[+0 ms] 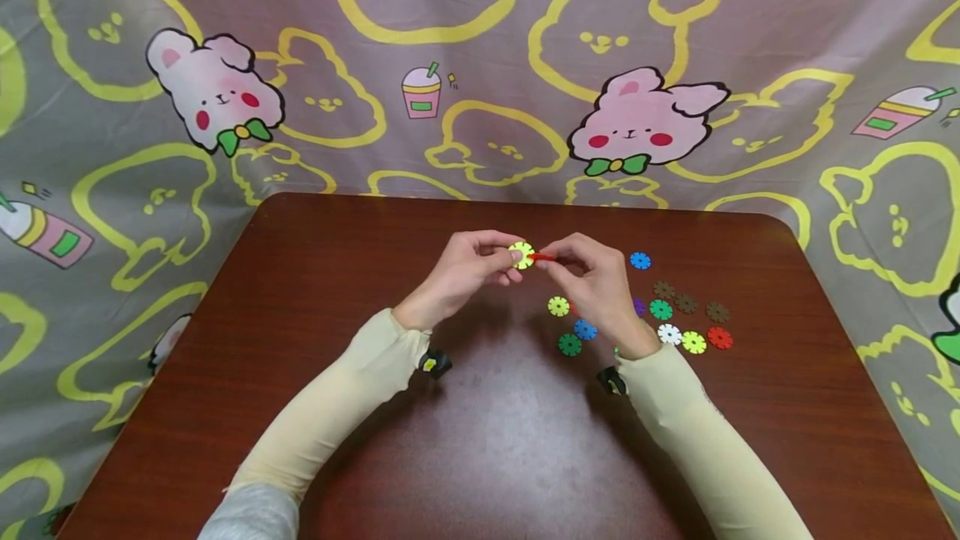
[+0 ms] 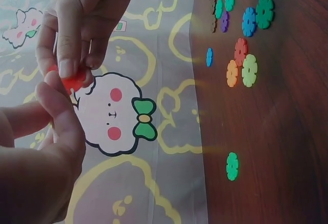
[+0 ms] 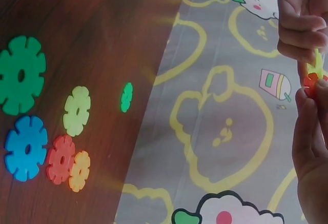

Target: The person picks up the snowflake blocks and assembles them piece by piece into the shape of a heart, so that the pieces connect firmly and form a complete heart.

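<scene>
Both hands are raised over the far middle of the table and meet. My left hand (image 1: 463, 267) pinches a yellow notched snowflake disc (image 1: 525, 250) between thumb and fingers, its face toward the head camera. A red snowflake disc (image 1: 543, 257), seen nearly edge-on, is pinched by my right hand (image 1: 597, 277). At the yellow disc's right side the two discs meet at their rims, roughly crosswise. In the right wrist view the red disc (image 3: 310, 80) overlaps the yellow one (image 3: 316, 62). Fingers cover much of both.
On the brown table (image 1: 360, 265), loose discs lie right of and beneath my right hand, among them blue (image 1: 641, 261), white (image 1: 670, 334), red (image 1: 720, 337) and green (image 1: 570, 345). A small green disc (image 2: 232, 166) lies apart in the left wrist view. A patterned curtain (image 1: 495, 65) surrounds the table's far edge.
</scene>
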The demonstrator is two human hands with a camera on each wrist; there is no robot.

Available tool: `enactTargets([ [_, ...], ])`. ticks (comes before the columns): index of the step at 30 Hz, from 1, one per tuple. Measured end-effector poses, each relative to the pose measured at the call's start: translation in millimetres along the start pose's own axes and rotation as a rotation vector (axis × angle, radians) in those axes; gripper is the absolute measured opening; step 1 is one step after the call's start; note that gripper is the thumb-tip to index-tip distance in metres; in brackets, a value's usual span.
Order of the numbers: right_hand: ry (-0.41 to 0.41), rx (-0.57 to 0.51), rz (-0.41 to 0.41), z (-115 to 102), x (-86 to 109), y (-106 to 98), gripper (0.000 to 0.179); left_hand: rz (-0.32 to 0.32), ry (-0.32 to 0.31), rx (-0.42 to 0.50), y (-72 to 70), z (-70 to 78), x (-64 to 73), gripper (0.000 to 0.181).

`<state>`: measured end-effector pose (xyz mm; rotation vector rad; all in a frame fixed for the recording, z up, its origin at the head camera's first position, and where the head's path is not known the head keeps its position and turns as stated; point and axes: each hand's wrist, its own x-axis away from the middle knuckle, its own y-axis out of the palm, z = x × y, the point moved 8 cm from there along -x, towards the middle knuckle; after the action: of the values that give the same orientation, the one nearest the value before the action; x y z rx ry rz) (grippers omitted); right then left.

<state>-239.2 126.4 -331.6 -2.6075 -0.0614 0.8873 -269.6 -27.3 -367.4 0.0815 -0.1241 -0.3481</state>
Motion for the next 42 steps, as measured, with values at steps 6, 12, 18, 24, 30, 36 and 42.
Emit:
enactTargets([
  [6, -0.025, 0.015, 0.01, 0.8, 1.7, -0.4, 0.013, 0.011, 0.017, -0.015, -0.1, -0.6, 1.3, 0.025],
  [12, -0.021, -0.012, -0.023, 1.9, 3.0, 3.3, 0.014, 0.019, -0.01, 0.021, -0.8, -4.6, -0.4, 0.024],
  [18, -0.008, 0.034, -0.043, 12.1, 5.5, 3.3, 0.016, 0.042, -0.039, 0.002, -4.9, -8.6, -2.0, 0.024],
  [24, 0.229, 0.189, -0.167, 48.7, 9.7, -3.6, 0.015, 0.065, -0.09, -0.013, -13.3, -15.0, -1.6, 0.023],
  [30, 0.453, 0.33, -0.347, 99.9, 26.9, -12.7, 0.014, 0.004, -0.131, -0.03, -12.5, -25.3, -0.5, 0.022],
  [36, 0.556, 0.459, -0.452, 127.8, 44.0, -24.9, 0.019, -0.04, -0.157, -0.048, -11.2, -33.8, -0.8, 0.027],
  [42, 0.621, 0.544, -0.517, 135.7, 51.0, -31.2, 0.023, -0.047, -0.153, -0.044, -10.7, -34.5, -1.1, 0.032],
])
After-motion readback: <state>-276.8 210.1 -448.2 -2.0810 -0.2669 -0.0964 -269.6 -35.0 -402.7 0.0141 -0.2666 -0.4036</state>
